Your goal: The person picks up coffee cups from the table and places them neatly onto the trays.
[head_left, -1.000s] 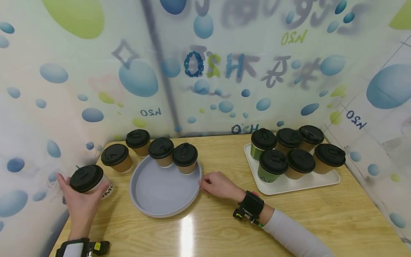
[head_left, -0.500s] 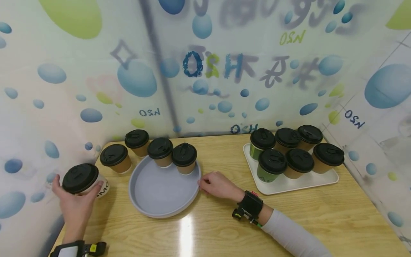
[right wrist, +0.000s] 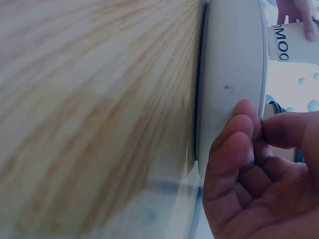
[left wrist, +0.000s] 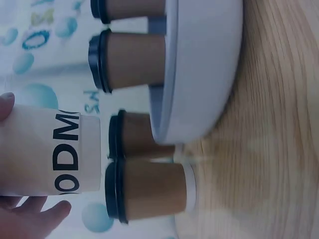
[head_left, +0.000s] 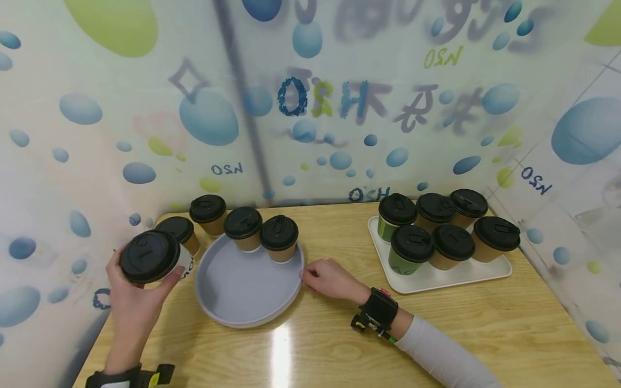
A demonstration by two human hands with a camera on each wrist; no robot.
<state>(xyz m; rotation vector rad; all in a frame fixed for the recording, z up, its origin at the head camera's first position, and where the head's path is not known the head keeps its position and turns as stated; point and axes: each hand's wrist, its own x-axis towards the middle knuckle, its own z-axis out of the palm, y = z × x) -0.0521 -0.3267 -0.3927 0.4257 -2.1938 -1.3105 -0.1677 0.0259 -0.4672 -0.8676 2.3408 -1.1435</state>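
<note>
My left hand [head_left: 133,304] grips a white paper cup [left wrist: 40,149] with black lettering and a black lid [head_left: 150,256]. Raised off the table and tilted, it is just left of a round grey tray [head_left: 247,293]. My right hand [head_left: 333,280] pinches the tray's right rim, thumb on the inner side and fingers outside in the right wrist view. Two brown lidded cups, one at the back [head_left: 243,229] and one beside it [head_left: 279,240], stand inside the tray. Behind the held cup are two more brown cups [left wrist: 154,191], upright on the table.
On the right, a white rectangular tray [head_left: 436,280] bears several lidded cups, brown and green [head_left: 411,250]. A patterned backdrop [head_left: 310,156] rises along the table's back and left edges. Wooden tabletop [head_left: 349,345] extends in front of both trays.
My left hand has lifted the white paper cup and brought it rightward, so it now overlaps a brown cup in the head view. The right hand stays at the tray rim.
</note>
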